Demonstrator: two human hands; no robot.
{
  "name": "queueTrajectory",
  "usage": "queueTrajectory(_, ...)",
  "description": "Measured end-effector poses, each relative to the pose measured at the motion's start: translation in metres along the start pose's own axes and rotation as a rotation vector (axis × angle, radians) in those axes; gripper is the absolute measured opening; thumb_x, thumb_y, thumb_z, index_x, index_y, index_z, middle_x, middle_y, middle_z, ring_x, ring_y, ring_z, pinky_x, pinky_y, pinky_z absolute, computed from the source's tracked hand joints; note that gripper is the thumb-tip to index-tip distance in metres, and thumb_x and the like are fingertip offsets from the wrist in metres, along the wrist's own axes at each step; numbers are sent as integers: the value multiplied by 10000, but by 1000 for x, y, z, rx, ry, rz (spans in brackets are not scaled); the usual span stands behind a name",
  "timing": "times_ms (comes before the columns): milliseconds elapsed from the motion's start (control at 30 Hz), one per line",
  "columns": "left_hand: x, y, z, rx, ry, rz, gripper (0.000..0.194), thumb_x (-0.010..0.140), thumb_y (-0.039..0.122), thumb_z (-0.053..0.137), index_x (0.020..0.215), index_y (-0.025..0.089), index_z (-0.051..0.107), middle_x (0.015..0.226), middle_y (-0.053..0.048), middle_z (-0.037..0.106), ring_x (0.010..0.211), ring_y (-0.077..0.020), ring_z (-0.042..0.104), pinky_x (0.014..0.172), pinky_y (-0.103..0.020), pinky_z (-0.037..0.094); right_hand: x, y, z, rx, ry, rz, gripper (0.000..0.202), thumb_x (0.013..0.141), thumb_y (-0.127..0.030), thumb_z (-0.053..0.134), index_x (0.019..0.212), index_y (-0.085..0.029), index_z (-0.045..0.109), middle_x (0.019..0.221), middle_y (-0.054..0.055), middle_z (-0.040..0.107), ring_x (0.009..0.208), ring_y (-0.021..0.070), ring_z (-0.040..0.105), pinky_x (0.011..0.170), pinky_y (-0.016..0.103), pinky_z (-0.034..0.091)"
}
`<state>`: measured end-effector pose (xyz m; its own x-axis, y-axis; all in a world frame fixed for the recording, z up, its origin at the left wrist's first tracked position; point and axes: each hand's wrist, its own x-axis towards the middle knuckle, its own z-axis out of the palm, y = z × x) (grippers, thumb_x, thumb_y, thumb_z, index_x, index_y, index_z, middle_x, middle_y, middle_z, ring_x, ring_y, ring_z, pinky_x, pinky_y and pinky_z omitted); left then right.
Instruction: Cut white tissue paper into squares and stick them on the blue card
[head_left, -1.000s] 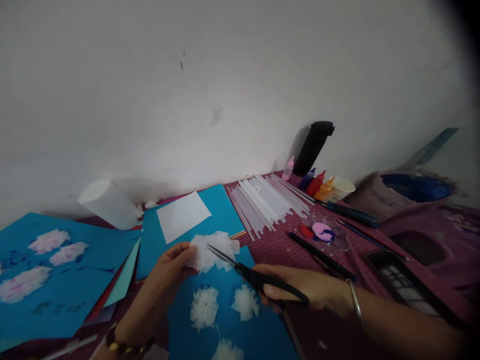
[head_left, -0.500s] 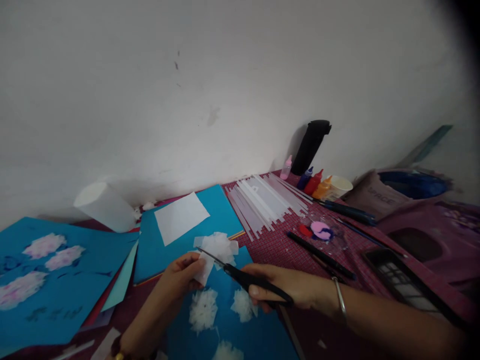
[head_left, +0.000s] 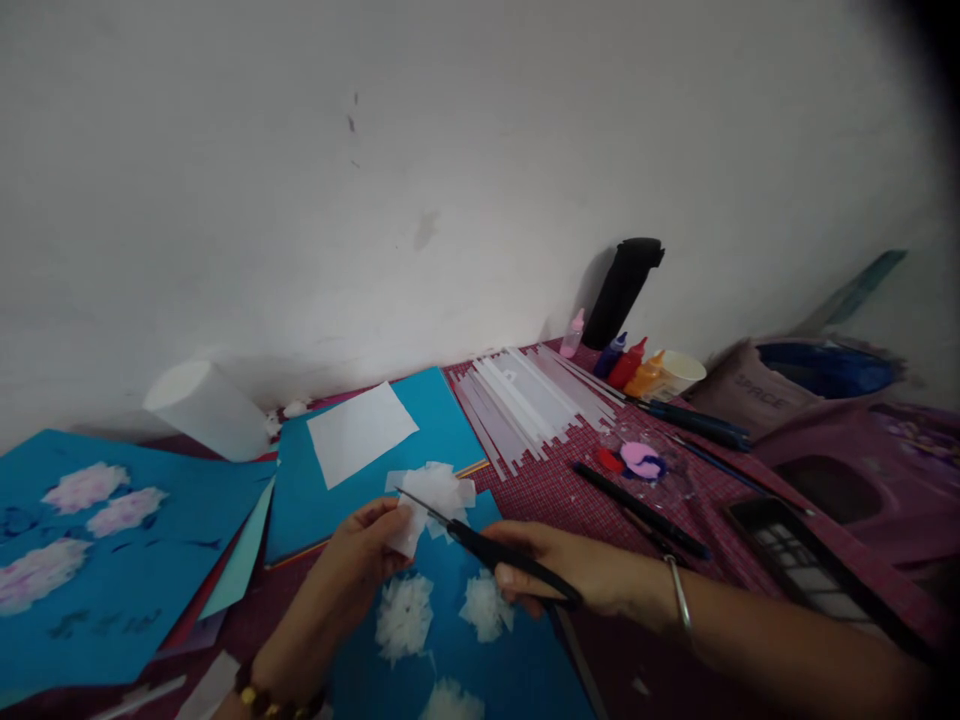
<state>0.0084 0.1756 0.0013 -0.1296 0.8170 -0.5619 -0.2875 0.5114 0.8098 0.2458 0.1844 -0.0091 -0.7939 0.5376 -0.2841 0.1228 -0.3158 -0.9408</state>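
Between its thumb and fingers, my left hand [head_left: 373,543] pinches a small piece of white tissue paper [head_left: 406,527]. My right hand [head_left: 529,567] is wrapped round the black handles of a pair of scissors [head_left: 480,541], whose blades lie at the upper edge of that piece. Below both hands is a blue sheet [head_left: 480,665] bearing several ruffled white paper flowers [head_left: 406,612]. Just beyond the scissors' tip sits a pile of white tissue squares [head_left: 439,490], partly covered by the blades.
To the left lies a blue sheet with pinkish flowers [head_left: 124,510], near a white paper roll [head_left: 206,410]. White strips [head_left: 525,405], paint bottles [head_left: 627,364], smeared paint [head_left: 637,460], a black pen [head_left: 637,508] and a phone [head_left: 810,560] occupy the right. A wall rises behind.
Both hands have shifted very slightly, with the paper piece and scissors still held together. The view has moved a little; the things on the table stay in place.
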Motion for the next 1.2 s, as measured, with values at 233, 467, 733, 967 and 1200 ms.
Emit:
queueTrajectory(233,1,0,-7,76,-43,7,371,505,376,845,707,175,607,618,35,573,538,-116,519,517,-247,458,4,10,-2,52,40,37,568,748,-610,650,1037,-134,537,681,-53,492,445,26,402,411,168,294)
queueTrajectory(467,-2,-7,-19,96,-157,52,184,625,240,768,661,167,603,553,48,527,515,-85,467,530,-203,403,-2,-5,-2,-57,26,22,635,733,-685,605,1044,-140,509,741,-29,458,572,71,452,516,205,377)
queueTrajectory(733,-5,0,-26,181,-166,288,349,700,306,744,1003,201,606,751,11,624,654,-128,551,635,-253,443,-21,-22,-4,-226,-88,48,752,746,-706,570,1236,-140,503,964,67,498,792,152,463,643,258,414)
queueTrajectory(967,-6,-3,-16,249,-197,344,383,685,299,749,1024,207,596,882,-17,631,750,-145,560,666,-260,446,-12,-13,-2,-92,-117,53,665,737,-657,629,1115,-117,539,839,9,465,660,86,450,579,211,394)
queueTrajectory(1200,-7,-2,-21,294,-177,341,411,715,303,703,1097,229,570,1091,-55,583,842,-156,564,710,-271,456,-8,1,-4,-4,-115,38,560,786,-634,591,1022,-127,548,799,-7,516,595,66,492,563,209,375)
